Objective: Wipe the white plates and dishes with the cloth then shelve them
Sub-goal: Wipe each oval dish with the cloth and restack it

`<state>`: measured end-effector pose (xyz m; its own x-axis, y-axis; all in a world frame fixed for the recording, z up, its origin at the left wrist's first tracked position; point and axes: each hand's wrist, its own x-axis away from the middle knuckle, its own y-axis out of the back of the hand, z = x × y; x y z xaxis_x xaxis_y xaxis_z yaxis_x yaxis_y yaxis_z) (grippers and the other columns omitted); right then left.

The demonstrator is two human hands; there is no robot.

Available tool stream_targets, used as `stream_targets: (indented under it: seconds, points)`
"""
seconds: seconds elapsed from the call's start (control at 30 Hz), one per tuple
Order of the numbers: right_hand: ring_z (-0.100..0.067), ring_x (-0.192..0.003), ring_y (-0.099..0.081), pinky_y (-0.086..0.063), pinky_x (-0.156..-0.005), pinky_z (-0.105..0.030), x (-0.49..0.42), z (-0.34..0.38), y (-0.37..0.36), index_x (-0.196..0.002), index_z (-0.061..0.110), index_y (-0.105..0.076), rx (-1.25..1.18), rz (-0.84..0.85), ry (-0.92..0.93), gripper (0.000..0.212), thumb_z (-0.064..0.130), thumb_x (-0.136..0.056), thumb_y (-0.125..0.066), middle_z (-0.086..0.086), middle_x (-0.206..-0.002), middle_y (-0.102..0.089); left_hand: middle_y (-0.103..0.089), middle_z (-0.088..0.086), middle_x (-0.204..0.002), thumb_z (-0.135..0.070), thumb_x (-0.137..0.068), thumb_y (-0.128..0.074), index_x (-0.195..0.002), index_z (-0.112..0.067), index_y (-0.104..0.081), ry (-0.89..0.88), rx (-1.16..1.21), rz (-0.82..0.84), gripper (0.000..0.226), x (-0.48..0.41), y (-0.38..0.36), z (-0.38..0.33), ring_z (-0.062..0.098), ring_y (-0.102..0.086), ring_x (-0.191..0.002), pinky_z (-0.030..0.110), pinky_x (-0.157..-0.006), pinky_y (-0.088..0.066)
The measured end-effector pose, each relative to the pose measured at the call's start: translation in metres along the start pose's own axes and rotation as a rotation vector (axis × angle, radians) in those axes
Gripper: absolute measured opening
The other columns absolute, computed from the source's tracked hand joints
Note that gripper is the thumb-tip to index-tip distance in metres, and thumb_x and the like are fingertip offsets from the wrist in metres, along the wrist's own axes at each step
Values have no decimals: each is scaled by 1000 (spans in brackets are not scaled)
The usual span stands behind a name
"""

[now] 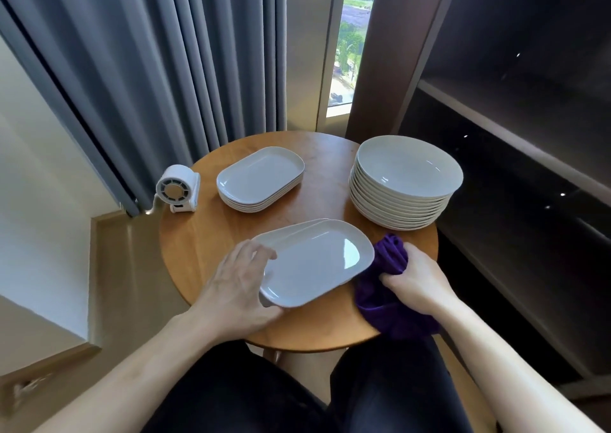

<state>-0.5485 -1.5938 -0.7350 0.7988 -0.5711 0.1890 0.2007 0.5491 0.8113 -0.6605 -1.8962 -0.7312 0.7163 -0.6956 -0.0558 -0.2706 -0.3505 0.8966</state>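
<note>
- Oblong plate (317, 264): top of the near stack, front of the round table (324, 181); left hand (238, 287) grips its left rim.
- Cloth (386, 300), purple: bunched in the clutching right hand (420, 277), just beside the plate's right edge.
- Step, judged: wiping plate 1 about to start.
- Next: bring cloth onto plate face, left hand steadying.

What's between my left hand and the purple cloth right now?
In the head view, a small stack of oblong plates fills that stretch: the left hand grips its near-left rim, and the purple cloth, held by the right hand, meets its right edge.
</note>
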Motion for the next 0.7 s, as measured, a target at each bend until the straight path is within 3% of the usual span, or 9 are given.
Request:
stream_targets:
  seconds: [0.07,0.1,0.2,0.3,0.43,0.53,0.6,0.7]
  points:
    - [-11,-78,-62,-45,-60,-30,0,0,0,-91,29,-57,-5,-3,-3,28,30,-75,-80,9,-88,-66,-31,-8,-156,-46,-79,-74,-122,-30,-51,-59,9,10,51,2,5,4,15,-20,-152,38,-121,-24]
    - [-10,-78,-62,-44,-60,-30,0,0,0,-91,29,-57,-5,-4,-5,28,31,-75,-80,9,-88,-66,-36,-7,-155,-43,-81,-74,-114,-30,-55,-101,13,1,40,2,8,4,15,-28,-149,37,-119,-29]
    - [-9,-76,-62,-43,-57,-28,0,0,0,-90,30,-56,-4,1,-11,28,31,-75,-80,10,-86,-66,-65,-13,-125,-37,-87,-73,-100,-30,-63,-159,54,-30,18,2,13,1,13,-59,-119,28,-99,-44]
    - [-7,-76,-63,-44,-57,-27,1,2,0,-91,31,-56,2,10,-17,29,32,-75,-81,11,-87,-67,-70,-16,-104,-37,-95,-67,-101,-35,-67,-40,307,-73,6,1,16,-4,6,-63,-100,31,-86,-50]
    - [-7,-75,-63,-43,-55,-26,2,4,0,-91,31,-55,17,14,-19,30,31,-76,-81,10,-86,-67,-74,-2,-95,-26,-97,-65,-102,-25,-73,80,712,-177,9,-8,24,-5,17,-69,-93,32,-81,-54]
    - [-9,-74,-64,-43,-55,-27,3,6,-1,-90,30,-56,15,8,-20,28,30,-77,-80,9,-85,-67,-78,9,-100,-30,-92,-66,-109,-16,-73,235,1076,-197,24,-12,31,-3,30,-74,-95,37,-79,-62]
    - [-9,-73,-64,-44,-55,-26,4,6,-1,-90,30,-56,7,8,-25,28,30,-77,-80,9,-85,-67,-77,13,-107,-34,-89,-66,-112,-14,-72,369,1231,-169,31,-13,34,0,31,-75,-95,42,-77,-64]
    - [-8,-70,-65,-43,-53,-24,5,8,0,-89,30,-57,-1,7,-35,27,29,-76,-81,9,-83,-68,-75,14,-113,-36,-88,-66,-117,-10,-71,494,1366,-69,39,-15,32,0,27,-74,-93,35,-66,-62]
